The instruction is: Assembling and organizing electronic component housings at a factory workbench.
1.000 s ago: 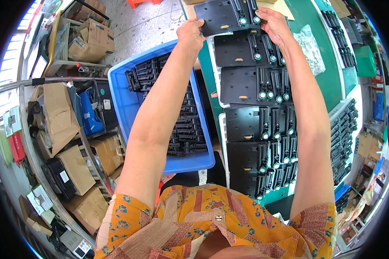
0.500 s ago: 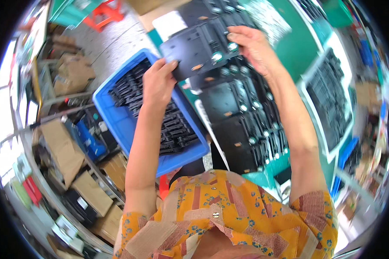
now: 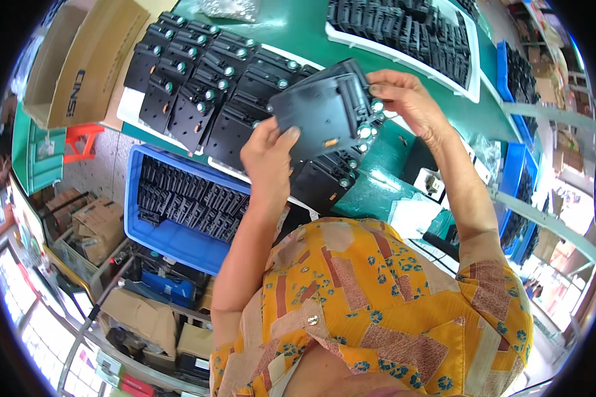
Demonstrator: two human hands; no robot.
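Note:
My left hand [image 3: 269, 155] is closed on the lower left corner of a flat black plastic panel [image 3: 318, 112], the thumb on its face. At the panel's upper right edge, the fingers of my right hand [image 3: 407, 102] pinch it beside raised bars with shiny round ends. The panel is tilted above the bench and carries a small orange piece near its lower edge. Another dark edge shows behind it; whether that is a second panel I cannot tell. Similar black panels [image 3: 192, 119] lie overlapping in rows to the left and underneath, partly hidden by the held one.
A blue bin [image 3: 172, 243] of black parts stands left of my left forearm. Across the green bench [image 3: 285, 33] is a white tray [image 3: 473, 66] full of black parts. An open cardboard box [image 3: 89, 66] is at far left, with an orange stool [image 3: 81, 140] below it. Blue bins [image 3: 515, 169] stand at right.
The view has swung to the right. The held panel has moved from the far end of the rows to their right end, and its face is tilted differently. Both hands still grip it.

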